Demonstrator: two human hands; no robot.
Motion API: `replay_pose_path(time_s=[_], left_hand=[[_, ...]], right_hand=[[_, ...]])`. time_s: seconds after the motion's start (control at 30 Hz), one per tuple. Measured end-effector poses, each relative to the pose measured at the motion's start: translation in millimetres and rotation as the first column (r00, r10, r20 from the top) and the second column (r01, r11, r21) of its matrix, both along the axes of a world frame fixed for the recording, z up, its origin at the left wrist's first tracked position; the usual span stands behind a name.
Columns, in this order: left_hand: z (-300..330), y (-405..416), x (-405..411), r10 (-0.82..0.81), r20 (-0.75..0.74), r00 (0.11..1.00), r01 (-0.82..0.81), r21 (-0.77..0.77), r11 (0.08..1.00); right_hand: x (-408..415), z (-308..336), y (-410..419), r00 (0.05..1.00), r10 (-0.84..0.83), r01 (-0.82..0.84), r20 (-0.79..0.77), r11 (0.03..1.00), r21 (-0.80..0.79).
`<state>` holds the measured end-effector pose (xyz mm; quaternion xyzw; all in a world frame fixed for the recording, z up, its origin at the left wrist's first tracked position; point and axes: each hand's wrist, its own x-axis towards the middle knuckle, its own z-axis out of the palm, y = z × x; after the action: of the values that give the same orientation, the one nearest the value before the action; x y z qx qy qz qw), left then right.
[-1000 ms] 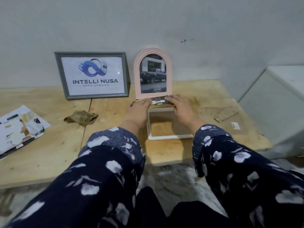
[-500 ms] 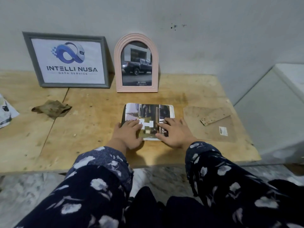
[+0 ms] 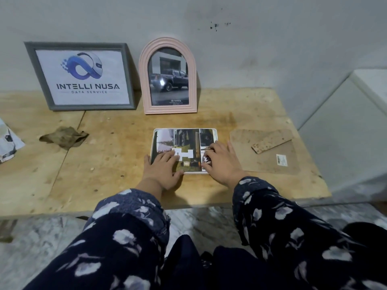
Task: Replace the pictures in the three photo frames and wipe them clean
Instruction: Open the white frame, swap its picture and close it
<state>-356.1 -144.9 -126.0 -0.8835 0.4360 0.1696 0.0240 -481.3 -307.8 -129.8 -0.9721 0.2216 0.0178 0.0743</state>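
A white frame [image 3: 185, 151] lies flat on the desk [image 3: 117, 155], a picture sheet spread over it. The left hand [image 3: 162, 167] presses flat on the sheet's left part, its grip wide. The right hand [image 3: 223, 162] rests on the right part, fingers slightly bent, holding nothing. A grey frame [image 3: 80, 76] and pink arched frame [image 3: 168, 77] lean against the wall behind.

Plywood table [image 3: 117, 155]: white frame [image 3: 184, 130] flat, rag [image 3: 63, 136], backing board [image 3: 270, 162] (cork strip [image 3: 271, 141] atop).
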Motion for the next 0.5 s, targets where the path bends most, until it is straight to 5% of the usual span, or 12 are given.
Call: replay_pose_path(time_s=[0.2, 0.5], left_hand=[[8, -22, -8, -0.005, 0.118, 0.993, 0.022, -0.140, 0.990], [16, -126, -72, -0.068, -0.088, 0.994, 0.042, -0.265, 0.963]], right_hand=[[-25, 4, -15, 0.963, -0.222, 0.208, 0.153, 0.973, 0.102], [-109, 9, -77, 0.751, -0.660, 0.646, 0.022, 0.742, 0.178]])
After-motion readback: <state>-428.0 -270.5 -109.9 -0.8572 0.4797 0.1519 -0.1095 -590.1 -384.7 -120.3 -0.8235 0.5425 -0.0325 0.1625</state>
